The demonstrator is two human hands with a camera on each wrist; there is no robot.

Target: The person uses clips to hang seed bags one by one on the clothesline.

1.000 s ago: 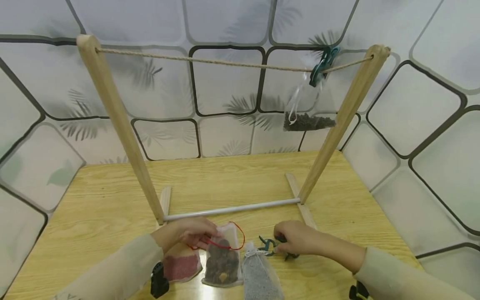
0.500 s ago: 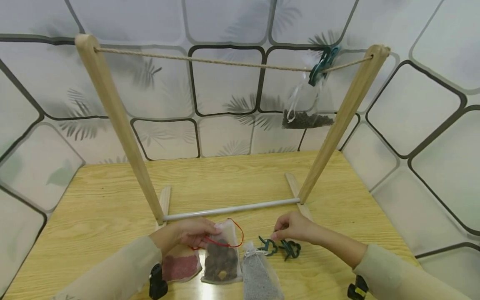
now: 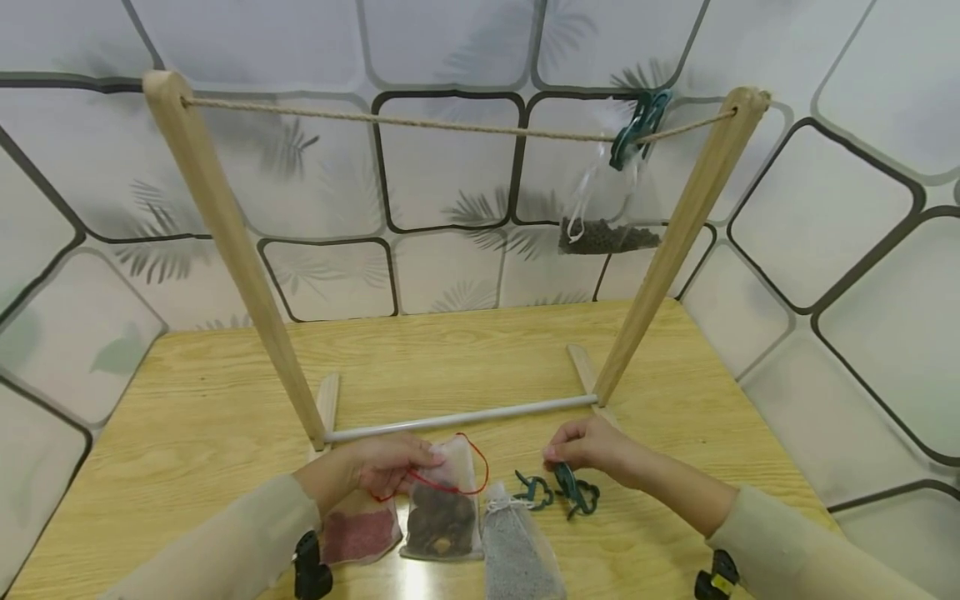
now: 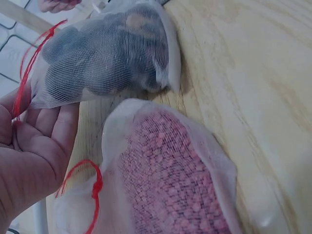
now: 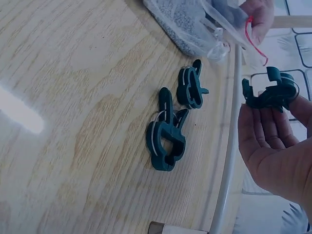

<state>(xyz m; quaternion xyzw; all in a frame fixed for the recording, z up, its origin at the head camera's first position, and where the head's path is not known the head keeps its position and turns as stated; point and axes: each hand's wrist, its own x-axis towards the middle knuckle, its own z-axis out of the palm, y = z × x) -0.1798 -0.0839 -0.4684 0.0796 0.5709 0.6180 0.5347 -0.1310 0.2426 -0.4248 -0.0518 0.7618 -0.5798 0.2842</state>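
Observation:
My left hand (image 3: 384, 468) pinches the top of a white mesh drawstring bag (image 3: 441, 527) with dark round pieces inside; its red cord (image 4: 30, 73) loops by the fingers. Beside it lies a mesh bag of pink granules (image 4: 173, 180), also with a red cord. In my right hand (image 3: 600, 448) is a dark green spring clip (image 5: 273, 92), held between thumb and fingers above the table. Two more green clips lie below that hand, a nearer clip (image 5: 165, 144) and a farther clip (image 5: 189, 90). A bag of grey granules (image 3: 519, 550) rests between the hands.
Behind the hands stands a wooden frame with a left post (image 3: 236, 258), a right post (image 3: 671, 250) and a white bottom bar (image 3: 465, 417). A rope (image 3: 420, 123) spans the top. There, a green clip (image 3: 639, 129) holds a clear bag of dark bits (image 3: 607, 237).
My right hand has risen from the clips on the table with one clip in its fingers. The left hand keeps its grip on the mesh bag, raised slightly.

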